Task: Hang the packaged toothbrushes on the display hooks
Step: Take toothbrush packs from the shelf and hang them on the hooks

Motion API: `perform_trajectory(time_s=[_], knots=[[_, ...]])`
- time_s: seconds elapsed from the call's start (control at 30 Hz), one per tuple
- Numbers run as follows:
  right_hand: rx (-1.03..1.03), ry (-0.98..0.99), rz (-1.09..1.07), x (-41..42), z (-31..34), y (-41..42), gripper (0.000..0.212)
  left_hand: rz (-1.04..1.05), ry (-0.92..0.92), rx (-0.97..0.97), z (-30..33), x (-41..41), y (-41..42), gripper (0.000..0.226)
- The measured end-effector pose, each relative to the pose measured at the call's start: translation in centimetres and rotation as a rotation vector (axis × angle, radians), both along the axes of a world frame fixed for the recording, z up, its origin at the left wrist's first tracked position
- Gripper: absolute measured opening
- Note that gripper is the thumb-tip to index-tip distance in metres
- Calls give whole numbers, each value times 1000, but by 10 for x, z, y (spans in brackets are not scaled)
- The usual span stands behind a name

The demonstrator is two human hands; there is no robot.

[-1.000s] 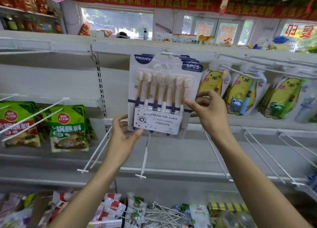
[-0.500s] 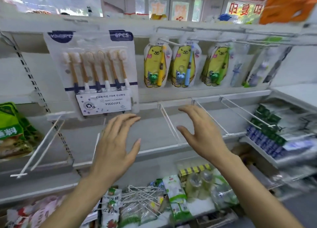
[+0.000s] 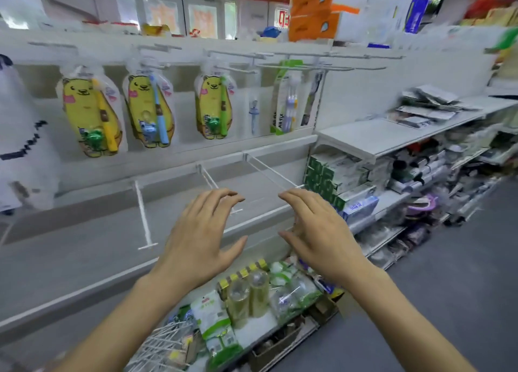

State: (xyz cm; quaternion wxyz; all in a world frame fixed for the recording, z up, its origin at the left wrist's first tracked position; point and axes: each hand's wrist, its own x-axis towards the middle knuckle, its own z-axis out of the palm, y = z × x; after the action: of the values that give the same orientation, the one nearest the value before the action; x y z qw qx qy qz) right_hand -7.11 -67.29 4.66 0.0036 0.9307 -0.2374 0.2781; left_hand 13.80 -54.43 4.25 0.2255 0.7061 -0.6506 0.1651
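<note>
The white six-piece toothbrush pack [image 3: 19,136] hangs at the far left edge, blurred and partly cut off. Three yellow bear toothbrush packs [image 3: 89,113] [image 3: 150,111] [image 3: 214,106] hang on upper display hooks [image 3: 235,67], with a green-edged pack [image 3: 284,102] further right. My left hand [image 3: 201,240] and my right hand [image 3: 319,231] hover empty in front of the bare lower hooks [image 3: 144,217], palms down, fingers loosely spread. Neither hand touches a pack or a hook.
White boxed goods [image 3: 333,181] fill the shelf at right. Below my hands lie green-and-white bags [image 3: 215,321], clear tape rolls [image 3: 249,293] and loose white wire hooks [image 3: 165,346]. Orange boxes [image 3: 314,10] sit on top of the shelving. Grey floor [image 3: 462,259] runs along the right.
Both hands let go of the six-piece pack, which stays hanging. My view swung right, so the pack slid to the left edge, and both hands drew back lower.
</note>
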Motion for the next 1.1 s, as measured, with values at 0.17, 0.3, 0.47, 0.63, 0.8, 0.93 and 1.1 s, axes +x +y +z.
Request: perform_trajectory(time_s=[0.17, 0.3, 0.47, 0.63, 0.8, 0.93, 1.1], knots=[[4, 36, -98, -82, -2, -42, 59, -58, 31, 10, -2, -71, -61, 63], [26, 44, -148, -143, -3, -71, 58, -108, 38, 8, -4, -126, -105, 64], [41, 45, -221, -208, -7, -102, 60, -179, 38, 10, -5, -181, -156, 64], [60, 13, -291, -255, -8, -133, 60, -247, 24, 36, -5, -224, -208, 68], [72, -12, -353, -286, -9, -174, 61, -309, 14, 18, -1, -253, -265, 65], [82, -14, -394, -305, -9, -213, 61, -358, 16, 22, -4, -268, -318, 66], [72, -3, -440, -321, -9, -275, 61, -402, -9, 37, -8, -282, -394, 65]])
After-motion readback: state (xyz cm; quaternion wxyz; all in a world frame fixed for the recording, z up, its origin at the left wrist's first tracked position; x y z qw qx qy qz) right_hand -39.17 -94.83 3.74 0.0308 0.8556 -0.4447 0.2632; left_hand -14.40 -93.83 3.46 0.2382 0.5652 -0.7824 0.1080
